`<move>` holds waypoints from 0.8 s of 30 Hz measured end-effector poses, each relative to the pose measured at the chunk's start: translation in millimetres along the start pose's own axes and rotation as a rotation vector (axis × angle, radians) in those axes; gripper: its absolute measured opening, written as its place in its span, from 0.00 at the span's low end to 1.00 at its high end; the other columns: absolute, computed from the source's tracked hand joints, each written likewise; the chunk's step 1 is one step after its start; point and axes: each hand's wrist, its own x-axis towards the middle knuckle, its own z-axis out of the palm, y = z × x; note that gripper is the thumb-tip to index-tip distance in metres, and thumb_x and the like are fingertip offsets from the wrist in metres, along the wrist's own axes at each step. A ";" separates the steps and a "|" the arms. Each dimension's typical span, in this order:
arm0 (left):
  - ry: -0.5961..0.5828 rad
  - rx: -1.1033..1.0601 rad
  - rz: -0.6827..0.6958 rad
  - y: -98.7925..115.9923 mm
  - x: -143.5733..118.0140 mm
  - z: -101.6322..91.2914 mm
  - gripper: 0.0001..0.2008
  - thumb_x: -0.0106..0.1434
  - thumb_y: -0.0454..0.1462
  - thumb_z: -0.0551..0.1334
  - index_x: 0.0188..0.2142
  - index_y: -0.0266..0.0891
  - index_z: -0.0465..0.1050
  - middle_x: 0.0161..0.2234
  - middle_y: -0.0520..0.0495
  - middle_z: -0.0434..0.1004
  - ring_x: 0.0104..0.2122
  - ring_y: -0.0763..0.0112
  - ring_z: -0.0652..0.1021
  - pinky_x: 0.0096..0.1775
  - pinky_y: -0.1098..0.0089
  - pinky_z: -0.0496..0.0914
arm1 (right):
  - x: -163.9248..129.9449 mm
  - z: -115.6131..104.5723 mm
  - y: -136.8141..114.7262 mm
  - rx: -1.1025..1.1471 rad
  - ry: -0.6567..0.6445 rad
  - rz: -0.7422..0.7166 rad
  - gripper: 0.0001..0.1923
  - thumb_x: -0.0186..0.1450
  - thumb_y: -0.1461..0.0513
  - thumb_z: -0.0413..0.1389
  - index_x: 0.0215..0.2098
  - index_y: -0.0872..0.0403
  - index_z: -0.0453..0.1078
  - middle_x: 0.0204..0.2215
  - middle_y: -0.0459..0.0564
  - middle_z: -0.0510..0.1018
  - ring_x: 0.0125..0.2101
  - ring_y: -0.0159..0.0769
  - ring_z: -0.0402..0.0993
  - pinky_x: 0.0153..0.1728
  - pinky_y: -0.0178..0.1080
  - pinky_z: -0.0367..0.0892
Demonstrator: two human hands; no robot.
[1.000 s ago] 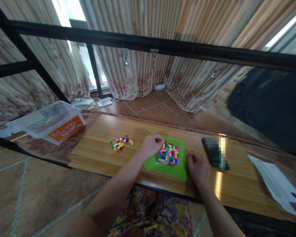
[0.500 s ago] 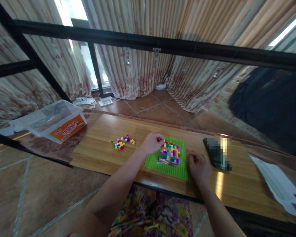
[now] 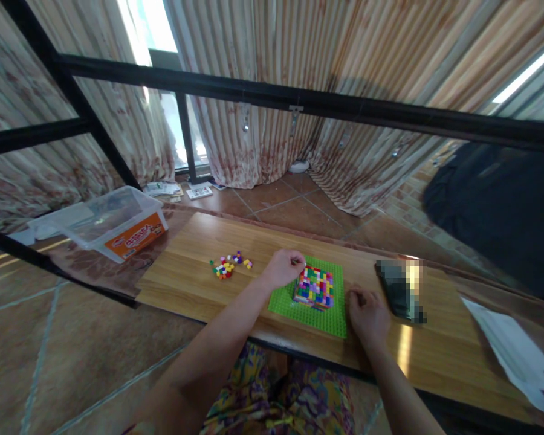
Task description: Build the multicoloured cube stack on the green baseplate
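My left hand (image 3: 286, 269) is at the far left corner of a multicoloured block of small toy bricks (image 3: 315, 287). Its thumb and forefinger are pinched together; a tiny pale spot shows at the tips, too small to name. Under the block lies a green studded baseplate (image 3: 294, 315), its far left part hidden by the hand. On the wooden tabletop, just right of the plate, rests my right hand (image 3: 369, 314), fingers curled in and with nothing seen in them. Loose bricks (image 3: 223, 270) in several colours form a small pile left of the plate.
A dark, partly pixelated flat device (image 3: 394, 290) lies right of my right hand. White paper (image 3: 510, 344) is at the table's right end. Beyond the left end stands a clear plastic bin (image 3: 118, 220) with an orange label. A black metal bar (image 3: 263, 93) crosses above the table's far side.
The whole view has shifted slightly down and right. Against the brick block, my left hand stays at the same corner, still pinched. My right hand remains resting on the table.
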 end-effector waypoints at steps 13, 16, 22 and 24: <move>0.368 0.333 -0.146 -34.9 -49.5 -38.8 0.12 0.61 0.30 0.55 0.41 0.37 0.73 0.38 0.44 0.78 0.36 0.69 0.76 0.42 0.67 0.70 | 1.3 5.5 9.6 -0.025 -0.014 -0.008 0.16 0.62 0.56 0.48 0.37 0.54 0.75 0.36 0.51 0.74 0.30 0.32 0.65 0.29 0.35 0.55; 0.434 0.663 -0.229 -40.3 -54.5 -72.2 0.13 0.61 0.31 0.54 0.43 0.36 0.73 0.39 0.42 0.77 0.41 0.63 0.75 0.46 0.64 0.67 | 1.4 5.9 9.8 -0.023 -0.009 -0.008 0.15 0.62 0.56 0.48 0.37 0.54 0.75 0.36 0.50 0.74 0.30 0.32 0.65 0.29 0.35 0.54; 0.316 0.952 -0.369 -42.4 -45.8 -96.8 0.12 0.62 0.37 0.54 0.39 0.38 0.75 0.40 0.40 0.77 0.43 0.59 0.74 0.46 0.61 0.64 | 1.3 7.1 10.4 -0.011 0.006 -0.022 0.17 0.62 0.55 0.48 0.36 0.54 0.75 0.34 0.51 0.74 0.27 0.32 0.64 0.29 0.35 0.54; 0.297 0.967 -0.391 -42.4 -41.9 -95.5 0.11 0.62 0.37 0.54 0.36 0.38 0.76 0.39 0.40 0.77 0.42 0.58 0.74 0.44 0.61 0.64 | 1.4 7.4 10.6 -0.006 0.019 -0.031 0.17 0.62 0.55 0.47 0.35 0.55 0.75 0.33 0.51 0.73 0.27 0.32 0.64 0.28 0.35 0.54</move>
